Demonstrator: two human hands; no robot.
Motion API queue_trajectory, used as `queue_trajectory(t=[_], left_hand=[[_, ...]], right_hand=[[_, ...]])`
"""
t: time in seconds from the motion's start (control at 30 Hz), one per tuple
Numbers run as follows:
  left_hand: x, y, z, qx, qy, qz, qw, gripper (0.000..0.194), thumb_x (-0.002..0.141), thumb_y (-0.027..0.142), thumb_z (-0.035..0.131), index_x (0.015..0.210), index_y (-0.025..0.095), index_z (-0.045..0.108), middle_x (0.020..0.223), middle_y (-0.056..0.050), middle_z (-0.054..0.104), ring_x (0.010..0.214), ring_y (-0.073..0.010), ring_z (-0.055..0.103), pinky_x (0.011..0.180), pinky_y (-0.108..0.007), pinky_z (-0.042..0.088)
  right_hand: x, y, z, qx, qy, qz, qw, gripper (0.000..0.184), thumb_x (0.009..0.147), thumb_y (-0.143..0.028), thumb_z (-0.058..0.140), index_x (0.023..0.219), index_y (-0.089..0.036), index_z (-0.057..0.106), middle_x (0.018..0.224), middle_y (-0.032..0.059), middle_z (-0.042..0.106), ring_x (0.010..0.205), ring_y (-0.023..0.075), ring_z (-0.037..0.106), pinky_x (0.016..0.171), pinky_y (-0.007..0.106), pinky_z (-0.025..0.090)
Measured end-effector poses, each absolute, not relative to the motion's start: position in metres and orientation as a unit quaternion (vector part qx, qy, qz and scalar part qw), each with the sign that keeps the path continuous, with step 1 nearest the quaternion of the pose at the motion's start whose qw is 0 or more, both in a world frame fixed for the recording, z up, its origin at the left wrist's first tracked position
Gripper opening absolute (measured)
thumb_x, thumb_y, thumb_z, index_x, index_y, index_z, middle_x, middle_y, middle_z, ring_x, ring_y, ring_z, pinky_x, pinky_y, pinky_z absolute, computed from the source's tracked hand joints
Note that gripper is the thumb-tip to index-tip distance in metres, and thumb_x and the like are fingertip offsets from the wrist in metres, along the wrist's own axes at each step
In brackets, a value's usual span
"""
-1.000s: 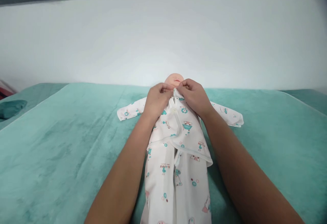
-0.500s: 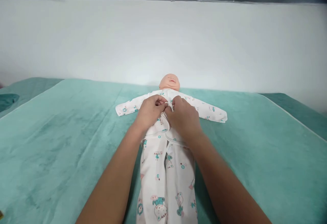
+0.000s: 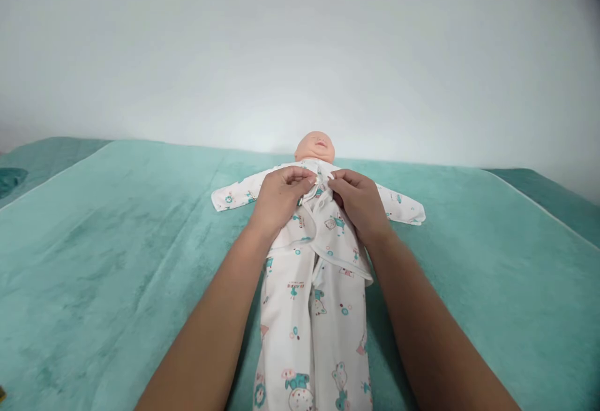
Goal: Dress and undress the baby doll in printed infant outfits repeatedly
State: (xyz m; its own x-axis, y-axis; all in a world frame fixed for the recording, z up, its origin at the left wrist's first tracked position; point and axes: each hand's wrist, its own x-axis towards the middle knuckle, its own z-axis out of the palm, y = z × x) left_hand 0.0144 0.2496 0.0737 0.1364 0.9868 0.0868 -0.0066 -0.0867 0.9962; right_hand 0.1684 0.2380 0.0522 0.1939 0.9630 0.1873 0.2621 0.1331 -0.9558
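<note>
A baby doll (image 3: 315,146) lies on its back, head away from me and sleeves spread to both sides. It wears a white printed baby jacket (image 3: 334,227) and matching trousers (image 3: 288,320). My left hand (image 3: 280,198) pinches the jacket's front edge at the chest between thumb and fingers. Opposite it, my right hand (image 3: 360,202) grips the other front edge in a pinch. A small gap separates the two hands, with fabric showing between them. The jacket's lower front hangs slightly parted over the trousers' waist.
A green plush cover (image 3: 122,255) spreads under the doll on both sides. Behind it stands a white wall (image 3: 300,61) with a dark band along the top. A small yellowish object (image 3: 2,393) shows at the lower left edge.
My hands have moved apart; the right one shifted rightward with the jacket's edge. More of the jacket's front is visible between them. The view has tilted slightly.
</note>
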Motion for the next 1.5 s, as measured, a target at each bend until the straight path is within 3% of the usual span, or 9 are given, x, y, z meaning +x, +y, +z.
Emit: queue_trajectory(t=[0.37, 0.77, 1.0, 1.23, 1.5], left_hand=[[0.014, 0.249, 0.075, 0.513, 0.426, 0.499, 0.553, 0.014, 0.066, 0.023, 0.075, 0.078, 0.017, 0.073, 0.076, -0.002, 0.068, 0.069, -0.0113, 0.058, 0.066, -0.024, 0.045], [0.016, 0.248, 0.074, 0.508, 0.419, 0.510, 0.554, 0.018, 0.065, 0.025, 0.078, 0.079, 0.016, 0.072, 0.076, -0.001, 0.066, 0.068, -0.0107, 0.055, 0.064, -0.023, 0.042], [0.014, 0.250, 0.073, 0.523, 0.416, 0.505, 0.547, 0.016, 0.067, 0.025, 0.077, 0.079, 0.016, 0.070, 0.072, 0.000, 0.063, 0.065, -0.0101, 0.052, 0.062, -0.023, 0.040], [0.015, 0.251, 0.069, 0.550, 0.447, 0.495, 0.502, 0.011, 0.072, 0.021, 0.068, 0.081, 0.016, 0.069, 0.071, 0.001, 0.060, 0.063, -0.0099, 0.050, 0.056, -0.022, 0.036], [0.015, 0.251, 0.070, 0.580, 0.470, 0.488, 0.453, 0.013, 0.078, 0.029, 0.064, 0.077, 0.016, 0.068, 0.066, 0.002, 0.056, 0.058, -0.0088, 0.045, 0.054, -0.023, 0.034]], right_hand=[[0.167, 0.238, 0.057, -0.522, -0.548, 0.402, 0.516, 0.010, 0.075, -0.028, 0.061, 0.081, -0.022, 0.066, 0.058, -0.0052, 0.054, 0.053, 0.0114, 0.046, 0.051, 0.025, 0.032], [0.164, 0.238, 0.057, -0.520, -0.606, 0.336, 0.499, 0.008, 0.078, -0.027, 0.059, 0.086, -0.023, 0.058, 0.063, -0.0066, 0.051, 0.056, 0.0110, 0.044, 0.054, 0.025, 0.032], [0.165, 0.239, 0.055, -0.515, -0.617, 0.329, 0.495, 0.007, 0.080, -0.029, 0.059, 0.082, -0.023, 0.062, 0.065, -0.0052, 0.054, 0.058, 0.0114, 0.046, 0.055, 0.026, 0.032], [0.164, 0.241, 0.055, -0.541, -0.598, 0.318, 0.499, 0.011, 0.078, -0.025, 0.056, 0.084, -0.023, 0.066, 0.064, -0.0048, 0.056, 0.055, 0.0108, 0.046, 0.054, 0.026, 0.032], [0.162, 0.237, 0.062, -0.565, -0.600, 0.314, 0.472, 0.013, 0.075, -0.030, 0.064, 0.086, -0.023, 0.065, 0.067, -0.0056, 0.056, 0.048, 0.0080, 0.040, 0.050, 0.026, 0.030]])
